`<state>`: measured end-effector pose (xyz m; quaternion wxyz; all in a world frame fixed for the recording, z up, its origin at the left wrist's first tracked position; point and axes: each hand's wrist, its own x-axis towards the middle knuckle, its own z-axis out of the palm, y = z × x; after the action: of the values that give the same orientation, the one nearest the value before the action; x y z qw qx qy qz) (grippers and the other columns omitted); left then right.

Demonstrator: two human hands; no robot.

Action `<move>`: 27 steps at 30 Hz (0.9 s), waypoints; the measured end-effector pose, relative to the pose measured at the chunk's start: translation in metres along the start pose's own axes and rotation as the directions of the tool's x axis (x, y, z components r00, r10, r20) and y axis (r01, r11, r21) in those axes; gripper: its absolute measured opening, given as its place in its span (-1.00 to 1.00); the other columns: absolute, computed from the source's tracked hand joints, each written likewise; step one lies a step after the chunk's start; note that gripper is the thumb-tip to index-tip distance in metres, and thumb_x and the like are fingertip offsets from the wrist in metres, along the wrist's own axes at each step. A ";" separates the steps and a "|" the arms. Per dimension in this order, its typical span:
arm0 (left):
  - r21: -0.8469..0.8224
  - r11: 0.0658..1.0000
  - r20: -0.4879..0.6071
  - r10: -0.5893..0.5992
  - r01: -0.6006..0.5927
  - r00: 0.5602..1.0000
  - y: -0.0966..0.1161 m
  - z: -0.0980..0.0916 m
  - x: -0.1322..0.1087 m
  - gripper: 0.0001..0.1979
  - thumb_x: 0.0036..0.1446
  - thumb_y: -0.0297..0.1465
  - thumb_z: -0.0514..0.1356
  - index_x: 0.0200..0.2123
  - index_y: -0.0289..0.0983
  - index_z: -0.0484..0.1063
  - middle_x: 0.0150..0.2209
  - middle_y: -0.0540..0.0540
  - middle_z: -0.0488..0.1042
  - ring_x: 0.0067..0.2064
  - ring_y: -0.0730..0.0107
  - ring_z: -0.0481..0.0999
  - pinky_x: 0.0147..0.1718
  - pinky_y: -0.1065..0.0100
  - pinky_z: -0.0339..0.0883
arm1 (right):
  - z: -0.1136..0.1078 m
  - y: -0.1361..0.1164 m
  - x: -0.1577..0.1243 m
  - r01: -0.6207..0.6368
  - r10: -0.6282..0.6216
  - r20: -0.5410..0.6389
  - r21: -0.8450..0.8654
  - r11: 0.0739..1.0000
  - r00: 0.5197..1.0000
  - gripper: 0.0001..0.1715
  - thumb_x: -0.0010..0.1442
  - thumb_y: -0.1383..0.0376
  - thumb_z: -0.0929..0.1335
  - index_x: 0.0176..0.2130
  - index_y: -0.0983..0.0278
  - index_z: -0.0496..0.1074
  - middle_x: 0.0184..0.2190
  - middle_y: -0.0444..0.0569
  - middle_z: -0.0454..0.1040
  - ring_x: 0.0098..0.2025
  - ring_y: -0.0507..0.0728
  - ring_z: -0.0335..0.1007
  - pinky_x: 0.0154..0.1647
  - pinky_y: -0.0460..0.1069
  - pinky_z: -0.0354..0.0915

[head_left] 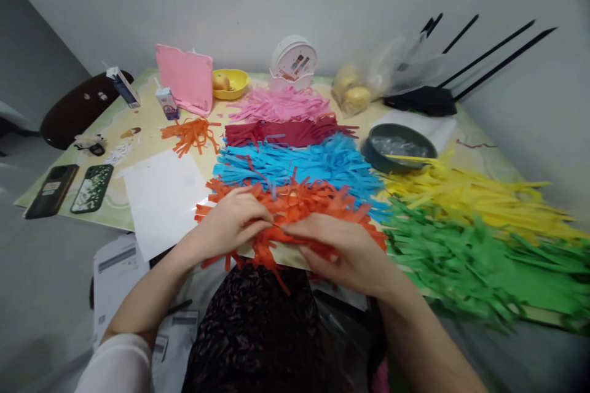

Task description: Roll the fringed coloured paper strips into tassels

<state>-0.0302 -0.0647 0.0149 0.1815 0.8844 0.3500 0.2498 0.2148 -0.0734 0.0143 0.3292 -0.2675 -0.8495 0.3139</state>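
The tabletop (150, 135) is carrying bands of fringed strips. Green fringe (461, 258) is spreading over the right end, with yellow fringe (479, 196) lying just behind it. Blue fringe (295, 163) is covering the middle. Orange-red fringe (318, 196) is lying in front of the blue, at the near edge, some strands hanging over. The right hand (341, 249) and left hand (239, 215) are both pinching this orange-red fringe, fingertips nearly meeting. Behind, a pink case (187, 80) is standing upright beside a small carton (167, 103).
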 end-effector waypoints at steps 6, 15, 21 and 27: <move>0.500 0.826 -0.245 0.424 -0.261 0.872 -0.006 0.017 -0.009 -0.82 0.32 -0.49 0.12 -0.13 -0.20 0.51 -0.26 0.00 0.67 -0.13 0.40 0.61 0.30 0.01 0.12 | 0.006 0.017 0.016 -0.466 0.396 0.245 0.453 0.760 0.885 -0.62 0.25 0.04 0.38 -0.15 0.28 0.59 -0.19 0.06 0.66 -0.17 0.18 0.60 -0.11 0.05 0.48; 0.154 0.988 -0.575 0.105 -0.019 0.811 -0.008 0.047 -0.007 -0.84 0.26 -0.49 0.19 -0.19 -0.17 0.55 -0.26 0.01 0.67 -0.12 0.33 0.64 0.29 -0.02 0.12 | 0.038 0.010 0.022 -0.387 0.483 0.096 0.740 0.550 0.870 -0.68 0.09 0.06 0.51 -0.32 0.26 0.55 -0.50 -0.06 0.60 -0.47 0.06 0.53 -0.38 -0.04 0.44; -0.576 0.813 -0.498 -0.429 0.082 0.754 0.005 0.059 0.016 -0.84 0.24 -0.33 0.24 -0.27 -0.20 0.64 -0.23 -0.14 0.65 -0.05 0.24 0.60 0.00 0.20 0.45 | 0.027 0.015 0.033 -0.232 0.389 -0.081 0.686 0.690 0.918 -0.74 0.22 0.10 0.42 -0.26 0.25 0.51 -0.43 -0.04 0.62 -0.33 0.12 0.60 -0.23 0.01 0.49; -0.752 0.653 -0.391 -0.550 0.087 0.738 0.003 0.064 0.039 -0.81 0.17 -0.25 0.30 -0.25 -0.22 0.66 -0.15 -0.15 0.65 0.01 0.20 0.58 0.06 0.21 0.43 | 0.017 0.012 0.038 -0.192 0.280 -0.304 0.288 0.938 0.911 -0.91 0.32 0.30 0.31 -0.19 0.22 0.43 -0.28 -0.06 0.63 -0.26 0.08 0.59 -0.20 -0.04 0.45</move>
<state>0.0323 -0.0482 -0.0226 0.4227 0.5454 0.4272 0.5843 0.1808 -0.0462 0.0102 0.4614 -0.3752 -0.6940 0.4059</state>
